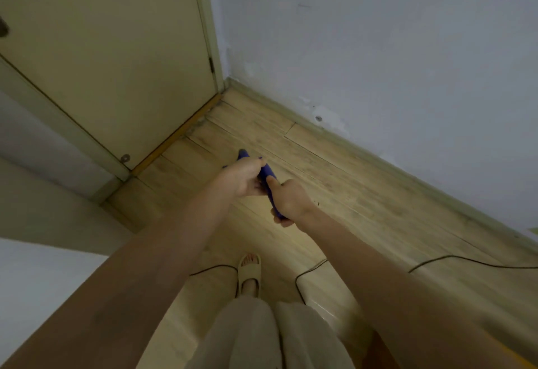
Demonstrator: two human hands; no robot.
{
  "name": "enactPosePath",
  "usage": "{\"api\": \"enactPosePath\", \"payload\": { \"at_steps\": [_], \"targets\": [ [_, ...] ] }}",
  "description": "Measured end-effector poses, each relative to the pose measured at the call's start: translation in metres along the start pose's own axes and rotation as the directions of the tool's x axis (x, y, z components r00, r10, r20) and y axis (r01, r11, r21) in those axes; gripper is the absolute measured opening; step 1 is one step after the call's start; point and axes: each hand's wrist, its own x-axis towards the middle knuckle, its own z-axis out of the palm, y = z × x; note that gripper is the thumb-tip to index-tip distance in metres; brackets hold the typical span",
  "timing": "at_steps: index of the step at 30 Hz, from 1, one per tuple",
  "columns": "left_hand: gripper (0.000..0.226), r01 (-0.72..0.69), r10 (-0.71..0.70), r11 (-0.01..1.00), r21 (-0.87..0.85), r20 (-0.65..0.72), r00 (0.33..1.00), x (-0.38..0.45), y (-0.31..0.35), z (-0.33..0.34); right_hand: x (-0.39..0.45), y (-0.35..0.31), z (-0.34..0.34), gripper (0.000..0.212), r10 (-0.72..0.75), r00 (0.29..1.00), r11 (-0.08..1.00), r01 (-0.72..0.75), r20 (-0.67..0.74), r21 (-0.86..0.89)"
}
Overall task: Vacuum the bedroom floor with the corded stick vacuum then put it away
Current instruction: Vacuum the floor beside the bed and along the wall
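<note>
Both my arms reach forward over the wooden floor. My left hand and my right hand both grip the blue handle of the stick vacuum, left hand further up it, right hand nearer me with the thumb along the handle. Only that short blue piece shows; the rest of the vacuum is hidden behind my hands and arms. Its black cord trails across the floor on the right and loops near my feet.
A cream door stands shut at the upper left, with a stopper near its bottom edge. A grey-white wall with a skirting board runs along the right. My sandalled foot stands below my hands.
</note>
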Motion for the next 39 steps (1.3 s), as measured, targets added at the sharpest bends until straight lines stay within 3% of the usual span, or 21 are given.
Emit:
{"api": "enactPosePath", "payload": {
  "at_steps": [8, 19, 24, 30, 39],
  "targets": [
    [0.040, 0.054, -0.047, 0.993, -0.107, 0.066, 0.997, -0.003, -0.012, 0.024, -0.001, 0.030, -0.020, 0.043, -0.038, 0.999, 0.986, 0.037, -0.006, -0.162],
    [0.037, 0.056, -0.055, 0.976, -0.210, 0.011, 0.998, 0.089, 0.073, 0.014, 0.117, -0.026, -0.033, 0.049, 0.009, 1.000, 0.977, -0.010, -0.009, -0.215],
    [0.040, 0.009, -0.008, 0.974, -0.226, 0.003, 1.000, 0.132, 0.126, -0.011, 0.178, -0.071, -0.032, 0.050, -0.012, 1.000, 0.976, 0.014, 0.012, -0.219],
    [0.025, -0.008, 0.009, 0.973, -0.230, 0.001, 1.000, 0.169, 0.169, -0.026, 0.236, -0.103, -0.031, 0.044, -0.014, 1.000, 0.982, 0.013, -0.004, -0.189],
    [0.042, 0.023, -0.036, 0.981, -0.194, -0.060, 0.998, 0.201, 0.181, -0.038, 0.261, -0.107, -0.015, 0.045, 0.037, 0.999, 0.993, -0.035, 0.009, -0.110]
  ]
}}
